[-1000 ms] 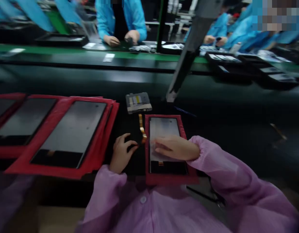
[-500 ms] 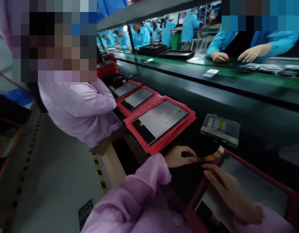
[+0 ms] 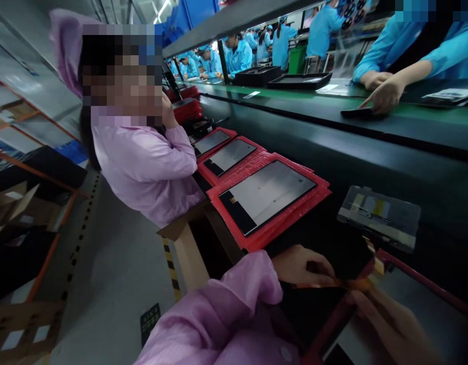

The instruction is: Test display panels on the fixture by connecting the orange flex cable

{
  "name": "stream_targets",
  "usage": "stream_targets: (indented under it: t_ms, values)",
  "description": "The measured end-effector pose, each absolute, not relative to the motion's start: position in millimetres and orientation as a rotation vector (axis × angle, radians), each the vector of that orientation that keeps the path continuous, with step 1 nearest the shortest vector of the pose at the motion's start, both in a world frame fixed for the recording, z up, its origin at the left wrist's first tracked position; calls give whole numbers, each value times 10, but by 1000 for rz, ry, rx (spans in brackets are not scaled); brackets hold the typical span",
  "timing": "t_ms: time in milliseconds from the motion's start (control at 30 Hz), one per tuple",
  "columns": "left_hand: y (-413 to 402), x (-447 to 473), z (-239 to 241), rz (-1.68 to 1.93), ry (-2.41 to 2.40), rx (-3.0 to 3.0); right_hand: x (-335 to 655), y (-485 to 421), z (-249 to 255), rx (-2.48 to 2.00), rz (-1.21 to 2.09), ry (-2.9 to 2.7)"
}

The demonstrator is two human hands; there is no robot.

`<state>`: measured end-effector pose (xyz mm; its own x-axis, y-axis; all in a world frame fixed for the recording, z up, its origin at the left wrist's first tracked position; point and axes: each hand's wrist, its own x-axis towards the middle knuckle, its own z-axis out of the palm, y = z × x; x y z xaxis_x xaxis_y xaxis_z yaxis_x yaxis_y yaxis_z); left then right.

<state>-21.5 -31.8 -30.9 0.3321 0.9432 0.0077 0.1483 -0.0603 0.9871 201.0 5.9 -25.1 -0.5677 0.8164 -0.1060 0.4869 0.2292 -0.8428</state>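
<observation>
My left hand is at the bottom centre, its fingers pinched on an orange ribbon cable that leads from a small grey box to a screen panel in a red tray at the lower right. My right hand lies blurred on that panel with its fingers stretched flat. Both arms wear pink sleeves.
A stack of red trays with a screen panel lies left of the box, with two more red trays beyond. A person in pink sits at the left. Workers in blue stand across the green belt. Cardboard boxes fill the left shelves.
My head has turned left, so the view swung from the red tray in front to the line of trays and the seated person. Both hands kept their places on cable and panel.
</observation>
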Motion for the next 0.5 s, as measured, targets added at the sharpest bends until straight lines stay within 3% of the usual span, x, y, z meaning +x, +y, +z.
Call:
stream_targets:
  t_ms: [500]
  values:
    - [-324, -217, -338, 894, 1036, 1734, 1967, -5, -93, -1364, 1343, -1965]
